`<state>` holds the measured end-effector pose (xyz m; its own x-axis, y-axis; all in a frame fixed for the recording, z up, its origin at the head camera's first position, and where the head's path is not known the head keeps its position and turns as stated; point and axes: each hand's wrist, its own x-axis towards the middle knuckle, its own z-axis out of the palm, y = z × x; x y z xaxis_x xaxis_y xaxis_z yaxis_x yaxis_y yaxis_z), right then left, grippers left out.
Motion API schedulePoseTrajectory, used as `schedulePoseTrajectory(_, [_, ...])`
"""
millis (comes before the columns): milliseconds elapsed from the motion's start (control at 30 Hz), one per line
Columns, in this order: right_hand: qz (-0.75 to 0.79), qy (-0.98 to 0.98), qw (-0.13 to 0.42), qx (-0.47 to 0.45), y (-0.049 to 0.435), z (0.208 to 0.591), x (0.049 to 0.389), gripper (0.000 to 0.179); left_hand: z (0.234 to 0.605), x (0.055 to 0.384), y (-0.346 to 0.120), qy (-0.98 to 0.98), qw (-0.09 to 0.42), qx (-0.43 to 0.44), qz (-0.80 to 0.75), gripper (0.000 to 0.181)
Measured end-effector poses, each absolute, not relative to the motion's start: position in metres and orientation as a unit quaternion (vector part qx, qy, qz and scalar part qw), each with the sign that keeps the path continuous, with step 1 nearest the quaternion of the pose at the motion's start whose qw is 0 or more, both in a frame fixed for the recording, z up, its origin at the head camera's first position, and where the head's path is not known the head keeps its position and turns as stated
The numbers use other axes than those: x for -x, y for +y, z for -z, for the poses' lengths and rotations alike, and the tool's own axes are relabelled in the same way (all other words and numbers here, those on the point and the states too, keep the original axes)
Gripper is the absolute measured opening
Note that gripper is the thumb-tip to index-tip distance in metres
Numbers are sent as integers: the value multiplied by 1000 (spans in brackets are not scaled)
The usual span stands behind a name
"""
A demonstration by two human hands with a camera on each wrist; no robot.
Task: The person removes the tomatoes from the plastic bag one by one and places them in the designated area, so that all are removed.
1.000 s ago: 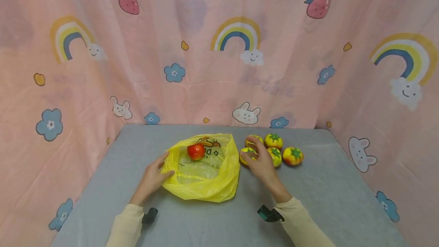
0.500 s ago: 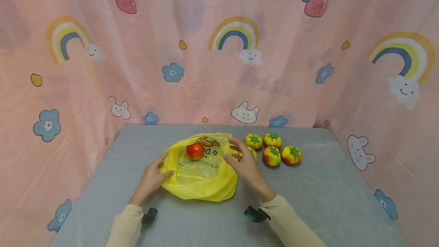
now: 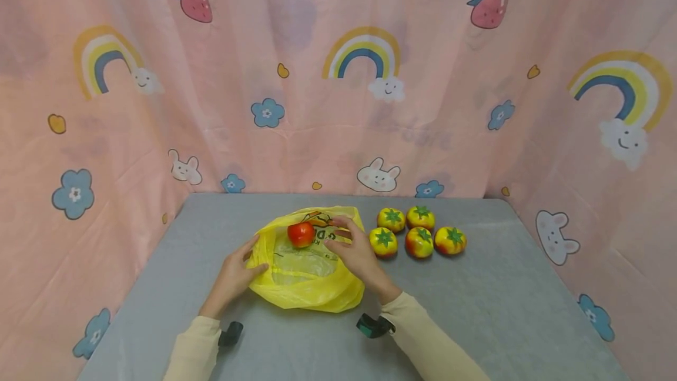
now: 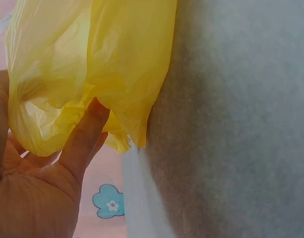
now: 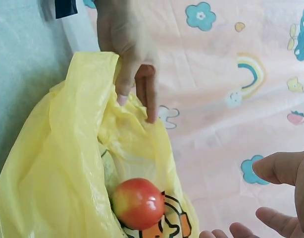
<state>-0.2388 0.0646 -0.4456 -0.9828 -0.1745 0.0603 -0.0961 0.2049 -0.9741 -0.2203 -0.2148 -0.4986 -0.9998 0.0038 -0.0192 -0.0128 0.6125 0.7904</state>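
Observation:
A yellow plastic bag (image 3: 317, 296) stands with its mouth spread wide in the head view. My left hand (image 3: 236, 275) grips its left rim; the left wrist view shows thumb and fingers around the thin film of the bag (image 4: 132, 44). Inside lies one red tomato-like fruit (image 3: 301, 234), yellowish on one side in the right wrist view. Over the bag's right side hovers my right hand (image 3: 361, 256), fingers loosely bent, nothing in them. In the right wrist view, its thumb and fingers (image 5: 280, 167) are spread apart, away from the fruit.
Several yellow-and-red fruits with green leafy tops (image 3: 419, 242) sit grouped to the right of the bag on the grey table (image 3: 502, 310). Behind the table hangs a pink patterned curtain (image 3: 449, 134). A dark wrist camera (image 3: 375, 326) is strapped at the right cuff.
My right hand has moved left from above the grouped fruits to over the bag's opening, leaving those fruits in full view. The left hand keeps its grip on the rim.

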Motion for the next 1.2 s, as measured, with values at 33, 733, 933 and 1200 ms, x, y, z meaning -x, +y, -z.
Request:
schedulePoseTrajectory(33, [626, 775, 37, 81, 63, 446, 240, 54, 498, 220, -215, 898, 10, 2, -441, 77])
schedulePoseTrajectory(733, [602, 795, 74, 19, 24, 463, 263, 60, 499, 219, -214, 900, 3, -5, -435, 76])
schedulePoseTrajectory(933, [593, 801, 78, 1, 17, 470, 271, 58, 498, 218, -212, 900, 4, -6, -436, 76])
schedulePoseTrajectory(1200, [582, 809, 84, 0, 10, 475, 279, 53, 498, 220, -212, 900, 10, -4, -435, 76])
